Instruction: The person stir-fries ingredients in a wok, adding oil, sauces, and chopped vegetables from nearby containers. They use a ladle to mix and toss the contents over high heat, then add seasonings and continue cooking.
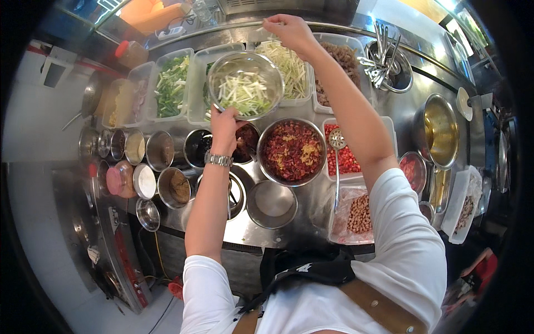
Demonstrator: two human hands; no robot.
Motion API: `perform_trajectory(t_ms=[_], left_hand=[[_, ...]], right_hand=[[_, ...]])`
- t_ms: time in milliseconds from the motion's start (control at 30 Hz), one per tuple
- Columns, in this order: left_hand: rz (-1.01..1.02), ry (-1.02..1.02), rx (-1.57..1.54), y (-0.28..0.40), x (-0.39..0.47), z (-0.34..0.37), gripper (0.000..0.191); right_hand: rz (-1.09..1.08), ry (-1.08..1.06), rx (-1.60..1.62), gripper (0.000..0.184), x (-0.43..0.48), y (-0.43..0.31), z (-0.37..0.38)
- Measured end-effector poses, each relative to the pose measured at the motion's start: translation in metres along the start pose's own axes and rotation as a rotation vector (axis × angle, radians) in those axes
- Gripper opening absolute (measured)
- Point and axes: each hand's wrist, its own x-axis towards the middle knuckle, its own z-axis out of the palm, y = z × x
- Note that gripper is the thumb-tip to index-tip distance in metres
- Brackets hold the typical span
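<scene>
My left hand (224, 125) grips the lower rim of a steel bowl (276, 89) that is tilted up over the plastic tubs. Cut pale-green vegetable strips (246, 92) lie inside it. My right hand (288, 31) is raised at the far edge of a tub of similar strips (285, 69), with a few pale pieces at its fingertips. Nearer to me, a steel bowl of chopped dark-red meat or similar food (290, 152) with yellow minced bits stands on the steel counter (308, 213). Below it sits a bowl with a pale bottom (273, 204).
Tubs of chopped green onion (172, 85), brown shredded food (348, 62), red chopped peppers (346, 160) with a slotted spoon (337, 167), and peanuts (359, 215) surround the bowls. Seasoning pots (160, 150) crowd the left; a bowl of oil (440, 129) and a utensil pot (402, 79) stand right.
</scene>
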Motion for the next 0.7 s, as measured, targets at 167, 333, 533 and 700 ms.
perform_trajectory(t_ms=[167, 333, 533, 700], left_hand=[[0.086, 0.104, -0.079, 0.003, -0.013, -0.024, 0.045], [-0.026, 0.064, -0.111, 0.003, -0.041, -0.048, 0.051], [0.260, 0.169, 0.207, -0.005, -0.063, -0.045, 0.053], [-0.011, -0.020, -0.146, -0.006, -0.071, -0.020, 0.042]], right_hand=[[-0.224, 0.061, -0.865, 0.040, -0.030, 0.076, 0.025], [0.007, -0.072, -0.677, 0.041, -0.019, 0.090, -0.046], [0.587, -0.402, -1.282, 0.096, -0.064, 0.115, -0.090], [0.371, -0.355, -1.273, 0.071, -0.110, 0.143, -0.085]])
